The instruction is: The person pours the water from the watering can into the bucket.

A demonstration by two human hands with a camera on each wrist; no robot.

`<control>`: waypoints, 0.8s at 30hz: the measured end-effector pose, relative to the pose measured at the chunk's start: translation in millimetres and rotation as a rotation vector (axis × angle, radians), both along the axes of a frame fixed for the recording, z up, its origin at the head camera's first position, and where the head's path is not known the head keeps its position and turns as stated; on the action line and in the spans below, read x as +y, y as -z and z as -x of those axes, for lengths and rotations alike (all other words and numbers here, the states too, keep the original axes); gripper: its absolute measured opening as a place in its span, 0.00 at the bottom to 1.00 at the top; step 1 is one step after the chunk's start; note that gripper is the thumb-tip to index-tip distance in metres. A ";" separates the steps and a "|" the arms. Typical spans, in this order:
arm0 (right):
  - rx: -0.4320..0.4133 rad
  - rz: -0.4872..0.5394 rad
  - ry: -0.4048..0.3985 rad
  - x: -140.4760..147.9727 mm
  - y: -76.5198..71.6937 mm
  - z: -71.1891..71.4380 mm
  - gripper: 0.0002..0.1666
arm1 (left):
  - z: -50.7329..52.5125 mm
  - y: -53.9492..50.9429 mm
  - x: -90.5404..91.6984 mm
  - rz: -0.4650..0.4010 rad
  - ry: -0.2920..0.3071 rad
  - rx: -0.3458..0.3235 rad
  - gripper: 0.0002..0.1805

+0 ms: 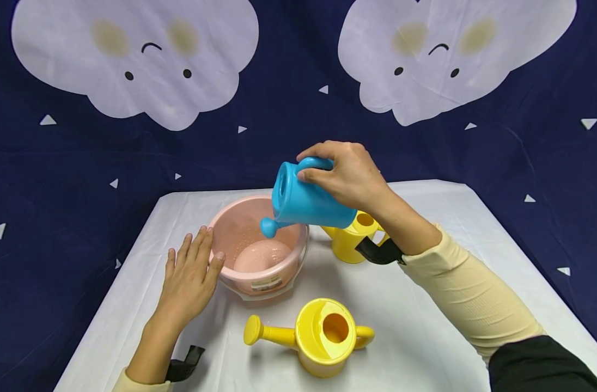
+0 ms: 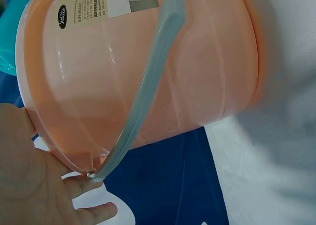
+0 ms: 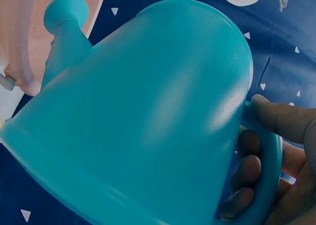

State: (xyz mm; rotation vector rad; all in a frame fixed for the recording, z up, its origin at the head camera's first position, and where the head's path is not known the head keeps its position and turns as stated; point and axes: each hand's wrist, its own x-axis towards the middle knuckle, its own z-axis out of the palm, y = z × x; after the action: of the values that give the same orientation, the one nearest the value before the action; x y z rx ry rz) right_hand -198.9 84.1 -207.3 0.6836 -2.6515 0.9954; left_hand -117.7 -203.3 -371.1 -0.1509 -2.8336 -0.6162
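Note:
A blue watering can [image 1: 310, 201] is tipped to the left over the pink bucket [image 1: 298, 260], its spout head just above the opening. My right hand [image 1: 349, 171] grips the can by its handle; in the right wrist view the fingers [image 3: 247, 173] curl round that handle [image 3: 269, 170]. Droplets dot the bucket's inner wall, and whether water flows from the spout cannot be made out. With fairly straight fingers, my left hand [image 1: 190, 277] rests against the bucket's left rim. The left wrist view has this hand [image 2: 39, 180] beside the rim and the grey bail handle [image 2: 143, 101].
A yellow watering can [image 1: 323, 337] stands at the front of the white-covered table [image 1: 426, 337], spout pointing left. Another yellow watering can [image 1: 347, 245] stands right of the bucket, partly hidden by the blue can and right arm. A dark blue cloth with clouds [image 1: 288, 109] hangs behind.

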 end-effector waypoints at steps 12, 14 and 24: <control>-0.001 0.001 0.000 0.6 0.1 -0.3 0.17 | -0.1 -0.2 -0.1 0.003 0.000 0.007 0.33; -0.001 0.001 -0.001 0.4 0.2 -0.2 0.17 | -0.1 -0.2 0.0 0.003 -0.001 0.006 0.33; -0.004 0.002 -0.004 0.0 1.8 0.8 0.17 | -0.1 0.4 0.6 0.004 -0.004 0.002 0.34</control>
State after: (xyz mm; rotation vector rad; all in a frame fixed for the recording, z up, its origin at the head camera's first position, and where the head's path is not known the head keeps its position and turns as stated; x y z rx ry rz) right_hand -199.8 84.1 -209.0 0.6869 -2.6529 1.0014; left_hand -117.6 -202.7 -371.6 -0.1463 -2.8326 -0.6096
